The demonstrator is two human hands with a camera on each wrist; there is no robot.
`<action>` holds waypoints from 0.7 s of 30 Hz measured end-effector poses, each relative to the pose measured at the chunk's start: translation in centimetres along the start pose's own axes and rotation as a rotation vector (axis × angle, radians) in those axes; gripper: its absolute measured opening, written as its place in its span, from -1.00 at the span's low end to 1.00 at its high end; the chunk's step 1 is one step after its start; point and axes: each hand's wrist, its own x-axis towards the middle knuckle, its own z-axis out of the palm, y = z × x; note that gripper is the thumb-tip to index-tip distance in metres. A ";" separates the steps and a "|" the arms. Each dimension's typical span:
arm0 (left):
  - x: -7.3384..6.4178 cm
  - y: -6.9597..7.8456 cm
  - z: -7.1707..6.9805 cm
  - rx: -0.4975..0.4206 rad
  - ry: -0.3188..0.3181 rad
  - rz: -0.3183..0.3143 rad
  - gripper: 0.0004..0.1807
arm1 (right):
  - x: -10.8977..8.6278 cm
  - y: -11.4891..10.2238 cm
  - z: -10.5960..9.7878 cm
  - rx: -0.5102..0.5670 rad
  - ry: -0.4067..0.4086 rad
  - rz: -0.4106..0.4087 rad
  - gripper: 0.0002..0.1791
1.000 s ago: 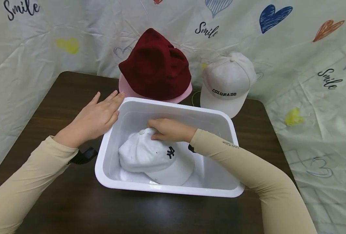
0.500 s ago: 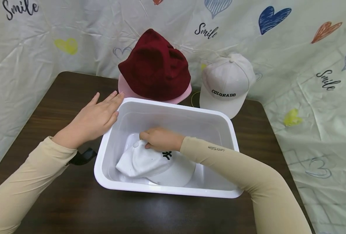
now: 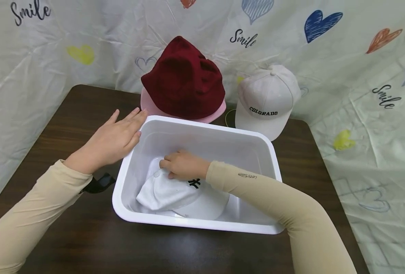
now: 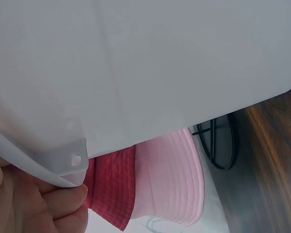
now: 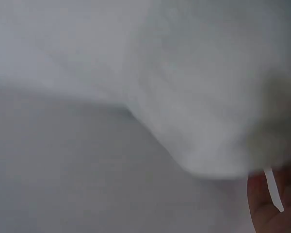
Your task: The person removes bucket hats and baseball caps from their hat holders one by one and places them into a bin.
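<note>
A white baseball cap (image 3: 168,192) with a dark emblem lies in the white plastic basin (image 3: 202,226), its crown slumped and its brim toward the right. My right hand (image 3: 185,165) is on the cap's upper side, covering part of it, with the fingers loosely extended. In the right wrist view, the fingers (image 5: 262,199) appear straight and slightly apart at the edge of the blurred cap (image 5: 199,121). My left hand (image 3: 111,140) lies along the basin's upper left rim, fingers straight. The left wrist view shows its fingers (image 4: 63,201) against the rim lip.
Behind the basin, a dark red bucket hat (image 3: 185,80) sits on a pink hat (image 3: 147,102). A white cap lettered COLORADO (image 3: 267,95) stands to their right, close to the basin. All rest on a dark wooden table (image 3: 175,251) before a printed cloth backdrop (image 3: 103,23).
My right hand has moved left and down into the basin, and the cap's crown has sunk lower and flattened under it. Its fingers have loosened since half a second ago. The left hand stays put.
</note>
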 end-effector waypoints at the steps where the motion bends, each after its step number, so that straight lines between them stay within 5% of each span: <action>1: 0.0 0.0 0.0 0.001 -0.002 0.000 -0.42 | 0.0 0.0 -0.5 -0.010 0.014 -0.010 -0.65; 13: 0.1 0.1 0.0 0.001 0.000 0.000 -0.43 | -0.8 -0.3 -3.2 0.069 0.059 -0.085 -0.66; 21: -0.1 0.0 0.1 -0.009 -0.010 -0.013 -0.42 | -1.9 0.6 -6.4 0.260 0.158 -0.073 -0.73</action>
